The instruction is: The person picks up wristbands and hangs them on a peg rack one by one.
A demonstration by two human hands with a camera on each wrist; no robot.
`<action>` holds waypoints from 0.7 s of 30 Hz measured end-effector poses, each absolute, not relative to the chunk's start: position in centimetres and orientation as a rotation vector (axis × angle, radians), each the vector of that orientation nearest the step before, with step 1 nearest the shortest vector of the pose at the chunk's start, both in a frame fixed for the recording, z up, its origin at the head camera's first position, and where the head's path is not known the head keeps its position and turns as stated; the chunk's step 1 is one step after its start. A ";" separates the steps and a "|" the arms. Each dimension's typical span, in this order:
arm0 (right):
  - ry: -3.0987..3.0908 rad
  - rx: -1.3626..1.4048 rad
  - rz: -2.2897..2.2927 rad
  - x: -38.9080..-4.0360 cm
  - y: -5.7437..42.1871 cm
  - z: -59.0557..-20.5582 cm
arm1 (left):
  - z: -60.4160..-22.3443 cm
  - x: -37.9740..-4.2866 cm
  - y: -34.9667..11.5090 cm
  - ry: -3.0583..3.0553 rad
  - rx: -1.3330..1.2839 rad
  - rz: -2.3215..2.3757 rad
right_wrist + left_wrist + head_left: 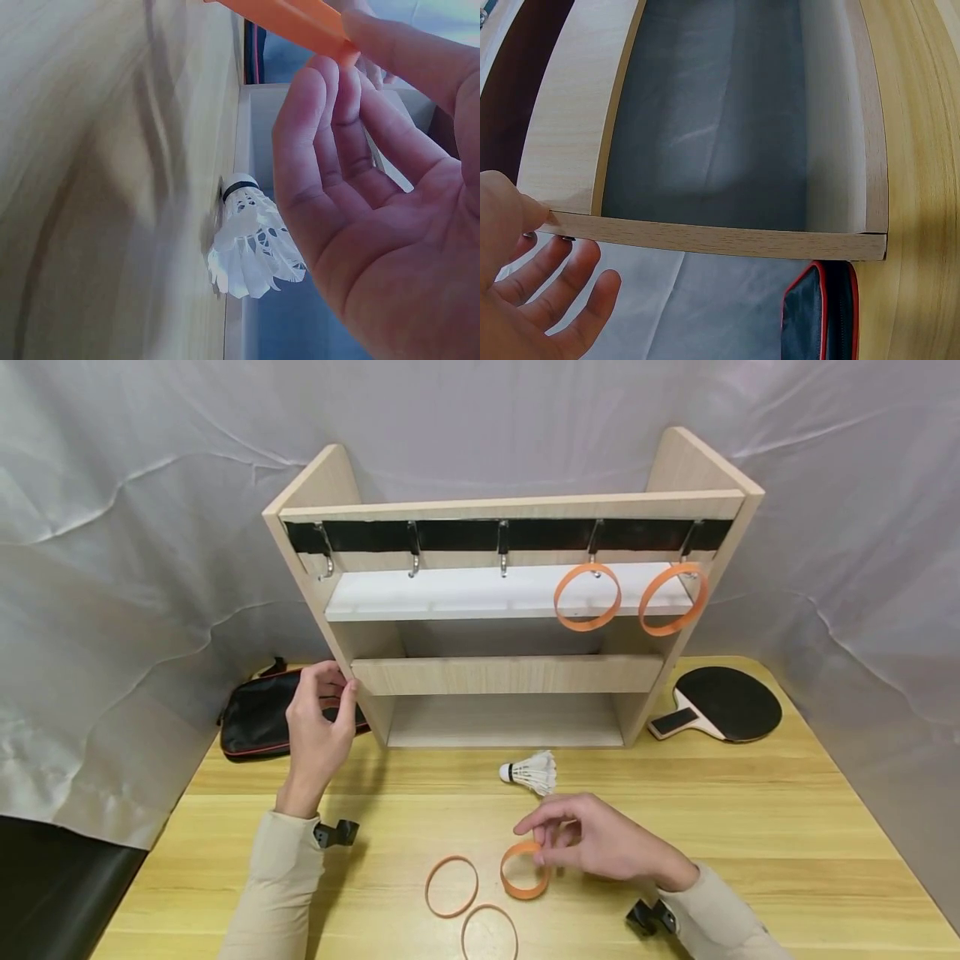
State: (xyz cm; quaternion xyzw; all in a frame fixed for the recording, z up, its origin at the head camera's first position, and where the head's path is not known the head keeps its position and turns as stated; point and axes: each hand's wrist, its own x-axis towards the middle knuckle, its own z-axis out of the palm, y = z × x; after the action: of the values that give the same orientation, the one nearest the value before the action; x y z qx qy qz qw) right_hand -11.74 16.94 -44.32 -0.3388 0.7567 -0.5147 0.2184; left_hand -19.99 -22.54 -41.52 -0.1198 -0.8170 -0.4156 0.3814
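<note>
My left hand (321, 718) holds the left side panel of a wooden shelf (510, 675), thumb on its front edge and the other fingers spread beside it in the left wrist view. Over the table, my right hand (607, 839) pinches an orange ring (289, 22) between thumb and fingertips. Left of it lie two more rings, one upper (450, 915) and one nearer the front (487, 907). Black-mounted metal hooks (503, 539) line the top of the shelf. From the two rightmost hang orange rings, one on the inner hook (588, 626) and one on the outer (667, 630).
A white shuttlecock (534, 772) lies between the shelf's base and my right hand. To the shelf's right is a black table tennis bat (731, 703). Behind my left hand sits a black pouch (258, 714) with red piping. Grey cloth (135, 527) surrounds the wooden table (787, 827).
</note>
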 end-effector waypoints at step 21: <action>2.196 -0.813 -1.652 -12.0 16.6 -43.2 | -41.5 -20.0 -22.5 -2.080 -0.300 -1.072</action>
State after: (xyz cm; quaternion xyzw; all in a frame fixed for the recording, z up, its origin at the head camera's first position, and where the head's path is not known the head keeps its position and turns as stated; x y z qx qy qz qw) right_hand -12.04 16.64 -43.18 -0.2811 0.7590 -0.5709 0.1376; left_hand -20.01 -22.52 -41.53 -0.1175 -0.8150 -0.4202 0.3813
